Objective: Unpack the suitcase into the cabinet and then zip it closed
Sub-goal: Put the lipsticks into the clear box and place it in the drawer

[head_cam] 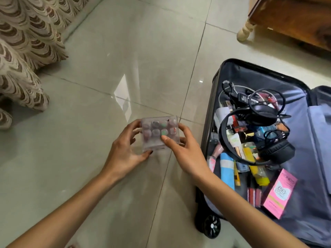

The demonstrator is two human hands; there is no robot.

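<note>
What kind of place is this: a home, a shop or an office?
Probably a room in a home: wooden furniture on a turned leg, a patterned fabric cover, and an open suitcase of personal items on the tiled floor.

The suitcase point(250, 75), dark shell with grey lining, lies open at right of frame. It holds black headphones point(276, 152), cables point(231, 94), a blue tube point(227, 170) and a pink carton point(279, 194). The clear plastic box point(159, 134) of small coloured pieces sits at centre frame, left of the suitcase, gripped between left hand point(123, 151) and right hand point(186, 152).
</note>
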